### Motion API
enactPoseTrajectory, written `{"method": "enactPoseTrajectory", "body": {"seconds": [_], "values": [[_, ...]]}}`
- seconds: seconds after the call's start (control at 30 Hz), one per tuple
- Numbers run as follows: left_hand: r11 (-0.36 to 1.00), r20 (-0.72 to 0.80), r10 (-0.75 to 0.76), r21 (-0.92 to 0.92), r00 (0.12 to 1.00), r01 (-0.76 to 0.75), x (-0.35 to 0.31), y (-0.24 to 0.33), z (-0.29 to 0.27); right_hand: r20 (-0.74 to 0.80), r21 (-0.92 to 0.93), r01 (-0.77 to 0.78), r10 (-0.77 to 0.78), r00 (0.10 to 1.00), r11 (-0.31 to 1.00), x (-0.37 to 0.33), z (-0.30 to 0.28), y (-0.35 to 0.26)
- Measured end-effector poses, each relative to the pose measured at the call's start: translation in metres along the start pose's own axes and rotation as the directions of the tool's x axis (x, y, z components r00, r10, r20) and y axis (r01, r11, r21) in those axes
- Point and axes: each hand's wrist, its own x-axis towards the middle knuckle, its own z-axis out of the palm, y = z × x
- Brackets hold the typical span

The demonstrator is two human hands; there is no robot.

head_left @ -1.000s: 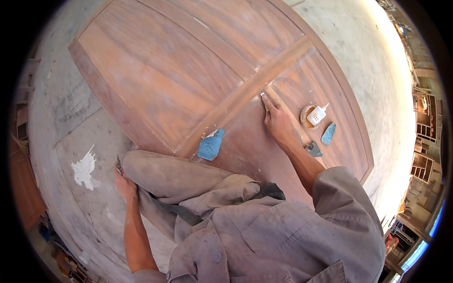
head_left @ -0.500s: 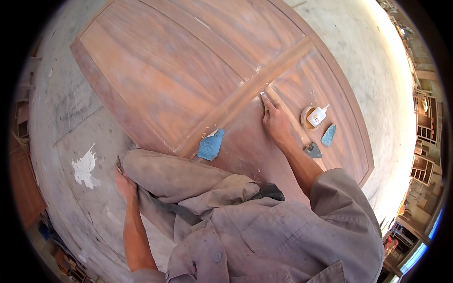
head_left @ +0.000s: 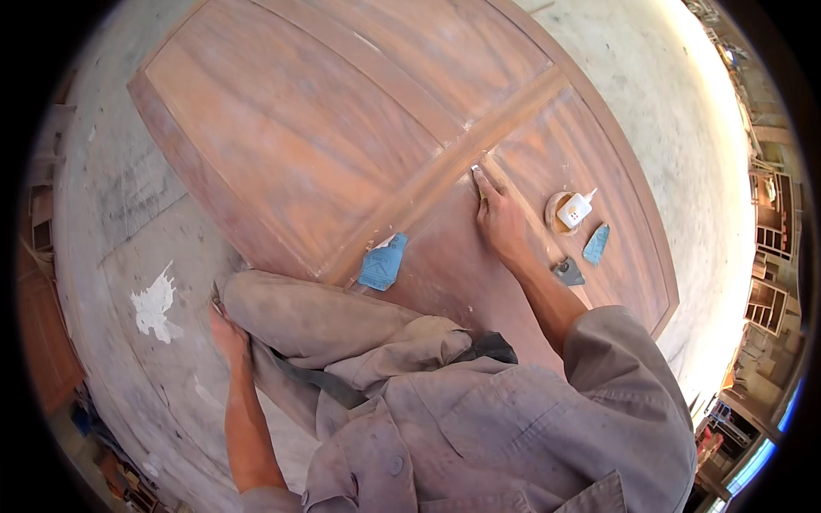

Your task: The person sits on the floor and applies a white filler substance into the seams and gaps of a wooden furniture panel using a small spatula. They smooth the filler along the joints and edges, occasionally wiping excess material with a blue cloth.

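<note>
My right hand (head_left: 503,224) lies on the reddish-brown wooden panel door (head_left: 299,145), its index finger stretched along the light edge of a rail near a joint. A small pale piece shows at that fingertip; the other fingers are curled under, and what they hold is hidden. Beside my bent knee (head_left: 265,299), my left hand (head_left: 229,335) is closed, with a thin dark thing at its fingertips that I cannot make out. Blue sandpaper (head_left: 382,262) lies on the door near the knee. To the right of my right hand, a white glue bottle (head_left: 578,209) lies across a round container (head_left: 554,224).
Another blue sandpaper strip (head_left: 596,245) and a dark grey scrap (head_left: 568,272) lie on the door's right part. A white splatter (head_left: 156,303) marks the grey floor (head_left: 111,214) at left. Wooden frames (head_left: 764,308) stand along the far right.
</note>
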Motion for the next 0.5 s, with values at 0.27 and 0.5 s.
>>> {"method": "enactPoseTrajectory", "body": {"seconds": [0.27, 0.5], "values": [[0.997, 0.027, -0.04, 0.06, 0.999, 0.038, -0.004, -0.007, 0.005, 0.036, -0.048, 0.013, -0.011, 0.999, 0.999, -0.005, -0.008, -0.002], [0.995, 0.039, -0.099, 0.009, 0.994, 0.099, 0.001, 0.008, 0.001, 0.038, 0.001, 0.062, -0.062, 0.997, 0.998, 0.002, -0.01, 0.006]]}}
